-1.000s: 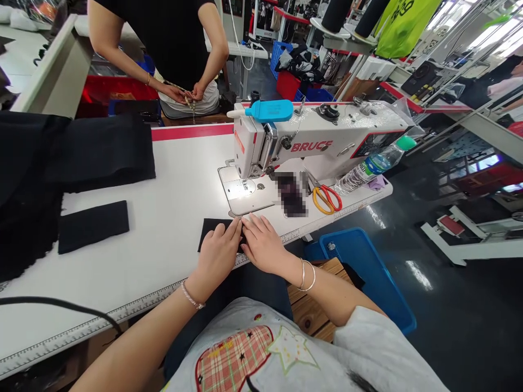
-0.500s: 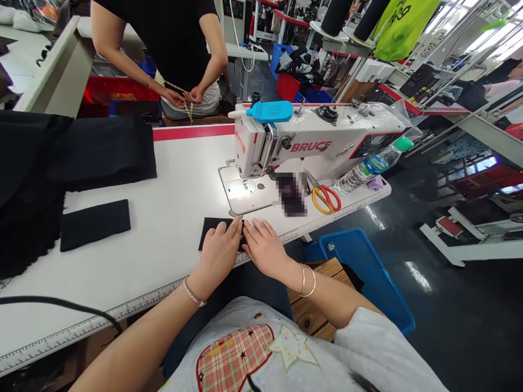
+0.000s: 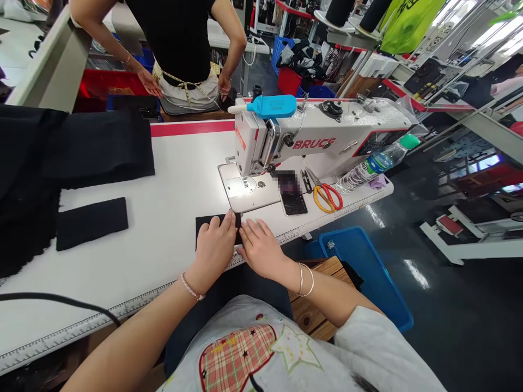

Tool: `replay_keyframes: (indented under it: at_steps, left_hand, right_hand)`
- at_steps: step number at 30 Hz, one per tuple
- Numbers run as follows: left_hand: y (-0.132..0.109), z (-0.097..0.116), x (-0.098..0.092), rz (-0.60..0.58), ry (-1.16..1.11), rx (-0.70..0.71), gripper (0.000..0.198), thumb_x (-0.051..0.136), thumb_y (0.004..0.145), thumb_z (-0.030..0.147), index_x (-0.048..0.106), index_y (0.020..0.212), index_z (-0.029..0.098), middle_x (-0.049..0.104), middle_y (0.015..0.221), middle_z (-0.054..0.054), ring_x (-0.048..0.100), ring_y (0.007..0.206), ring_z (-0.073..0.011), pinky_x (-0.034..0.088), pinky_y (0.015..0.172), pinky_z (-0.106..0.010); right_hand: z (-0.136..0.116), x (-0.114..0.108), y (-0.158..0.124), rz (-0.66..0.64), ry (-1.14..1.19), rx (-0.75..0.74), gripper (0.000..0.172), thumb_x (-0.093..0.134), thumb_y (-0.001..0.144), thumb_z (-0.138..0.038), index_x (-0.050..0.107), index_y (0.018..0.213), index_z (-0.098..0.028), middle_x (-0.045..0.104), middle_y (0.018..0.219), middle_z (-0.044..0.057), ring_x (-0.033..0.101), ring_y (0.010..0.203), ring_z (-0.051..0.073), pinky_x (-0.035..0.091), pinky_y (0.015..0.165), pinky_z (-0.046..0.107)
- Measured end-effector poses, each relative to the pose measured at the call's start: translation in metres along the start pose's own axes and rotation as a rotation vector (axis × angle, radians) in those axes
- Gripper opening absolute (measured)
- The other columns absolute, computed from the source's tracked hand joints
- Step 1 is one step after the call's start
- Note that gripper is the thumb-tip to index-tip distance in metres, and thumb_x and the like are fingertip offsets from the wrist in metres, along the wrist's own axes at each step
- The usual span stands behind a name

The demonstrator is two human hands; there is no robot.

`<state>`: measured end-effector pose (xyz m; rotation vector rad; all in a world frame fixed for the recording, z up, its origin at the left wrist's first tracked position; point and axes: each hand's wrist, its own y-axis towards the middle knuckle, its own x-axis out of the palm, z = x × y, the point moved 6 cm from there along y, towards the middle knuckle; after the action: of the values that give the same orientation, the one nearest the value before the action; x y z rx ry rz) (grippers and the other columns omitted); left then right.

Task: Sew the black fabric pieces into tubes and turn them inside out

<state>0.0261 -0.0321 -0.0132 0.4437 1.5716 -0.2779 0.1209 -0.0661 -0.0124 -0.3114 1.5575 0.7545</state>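
1. Your left hand (image 3: 212, 253) lies flat on the black fabric strip (image 3: 214, 224), pinning it to the white sewing table (image 3: 171, 158) without gripping.
2. Your right hand (image 3: 261, 251) lies open just beside it, at the strip's right edge; you can't tell whether its fingertips touch the cloth.
3. That one strip sits near the table's near edge, just in front of the sewing machine (image 3: 322, 130), within easy reach of the needle.
4. To the left lie one separate black fabric piece (image 3: 92, 223) and one folded black cloth pile (image 3: 93, 147), kept apart from your hands.
5. To the machine's near right, within reach, are one pair of orange-handled scissors (image 3: 327, 197), one pair of thread snips (image 3: 306, 181), one partly blurred phone (image 3: 293, 202), and one water bottle (image 3: 373, 166).
6. One co-worker (image 3: 180, 43) stands at the far side.
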Motion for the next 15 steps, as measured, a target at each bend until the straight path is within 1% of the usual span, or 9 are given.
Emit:
replay_keyframes:
  at_steps: [3,5,7,11,15]
  left_hand:
    - [-0.001,-0.002,0.001,0.007,0.003,0.007,0.047,0.036,0.093,0.013,0.052,0.137,0.007,0.055,0.14,-0.011,0.055,0.09,-0.029,0.044,0.064,-0.042]
    - [-0.001,-0.002,0.001,0.01,0.006,0.013,0.047,0.035,0.094,0.013,0.052,0.137,0.008,0.055,0.141,-0.01,0.055,0.089,-0.0284,0.044,0.064,-0.041]
    - [-0.001,-0.002,0.002,0.01,0.01,0.023,0.047,0.035,0.094,0.013,0.051,0.138,0.008,0.054,0.141,-0.01,0.055,0.089,-0.0282,0.045,0.064,-0.041]
    - [0.0,-0.002,0.005,-0.006,0.009,0.033,0.048,0.036,0.092,0.011,0.05,0.138,0.007,0.053,0.142,-0.01,0.054,0.09,-0.0284,0.046,0.065,-0.042]
    - [0.0,-0.002,0.004,-0.002,0.014,0.025,0.048,0.038,0.092,0.012,0.05,0.139,0.007,0.054,0.141,-0.011,0.055,0.091,-0.0287,0.045,0.065,-0.042]
  right_hand:
    - [-0.002,-0.004,-0.001,0.03,0.006,-0.029,0.042,0.042,0.098,-0.03,0.062,0.123,-0.001,0.062,0.13,0.019,0.05,0.127,0.033,0.04,0.108,0.05]
    - [-0.005,-0.004,-0.004,0.022,-0.001,-0.046,0.041,0.042,0.098,-0.027,0.061,0.124,-0.002,0.061,0.132,0.018,0.051,0.127,0.033,0.041,0.107,0.049]
    - [-0.008,-0.002,-0.008,0.006,-0.024,-0.056,0.041,0.043,0.096,-0.023,0.06,0.125,0.0,0.059,0.134,0.019,0.051,0.127,0.034,0.043,0.105,0.05]
    - [-0.013,0.007,-0.011,-0.025,-0.072,-0.075,0.042,0.047,0.092,-0.018,0.058,0.126,0.004,0.056,0.136,0.024,0.052,0.126,0.038,0.044,0.103,0.053]
    - [-0.015,0.012,-0.01,-0.05,-0.064,-0.053,0.043,0.046,0.092,-0.016,0.057,0.128,0.005,0.053,0.136,0.026,0.052,0.127,0.037,0.043,0.103,0.054]
